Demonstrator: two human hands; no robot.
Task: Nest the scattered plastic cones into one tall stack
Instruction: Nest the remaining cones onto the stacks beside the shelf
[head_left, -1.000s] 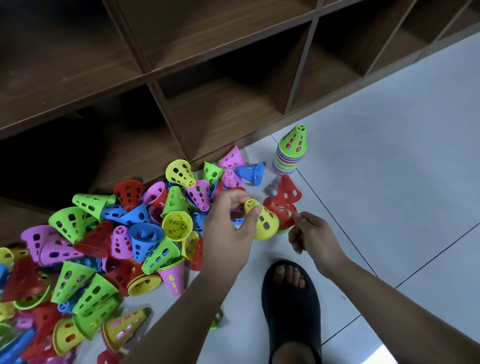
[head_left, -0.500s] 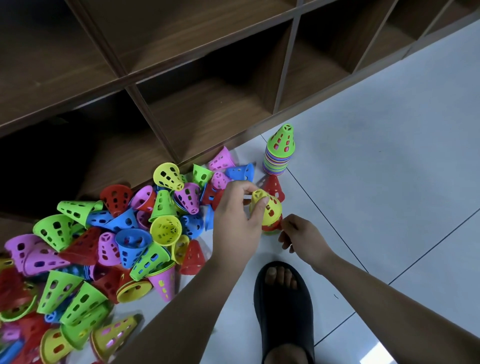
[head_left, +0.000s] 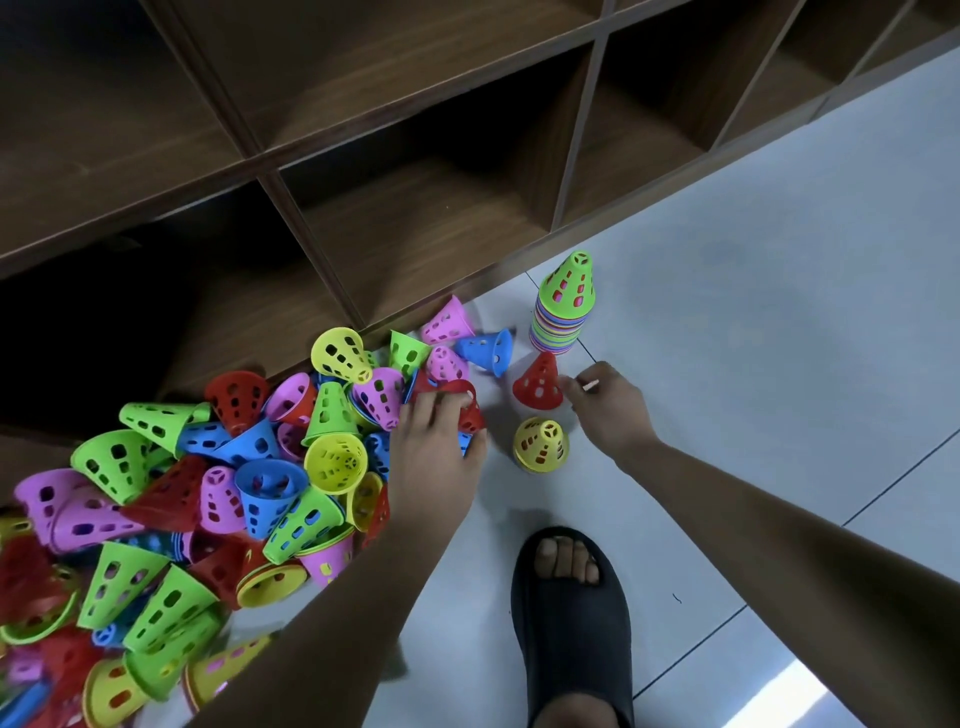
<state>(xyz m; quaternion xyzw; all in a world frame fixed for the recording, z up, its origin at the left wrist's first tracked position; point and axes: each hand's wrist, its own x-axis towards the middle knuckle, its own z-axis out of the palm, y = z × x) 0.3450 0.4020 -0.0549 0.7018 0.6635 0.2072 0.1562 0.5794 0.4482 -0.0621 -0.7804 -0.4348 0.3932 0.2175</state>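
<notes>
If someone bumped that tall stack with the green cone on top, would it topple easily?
Probably yes: the stack is narrow, tall and standing free on smooth floor tiles. Its cones look thin perforated plastic, so likely light and easily slid.

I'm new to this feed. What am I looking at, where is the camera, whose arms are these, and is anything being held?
There is no machine. These are a person's two bare hands, seen from one wide camera worn on the head, looking down. The floor is pale tile beside a wooden shelf unit. On the left lies a pile of loose coloured cones; ahead stands the nested stack, green on top. A yellow cone and an upright red cone stand alone near it. The left hand curls its fingers round a lying red cone at the pile's edge. The right hand has its fingertips at the upright red cone's side; whether it grips, I cannot tell. The black slipper is on the person's foot.
</notes>
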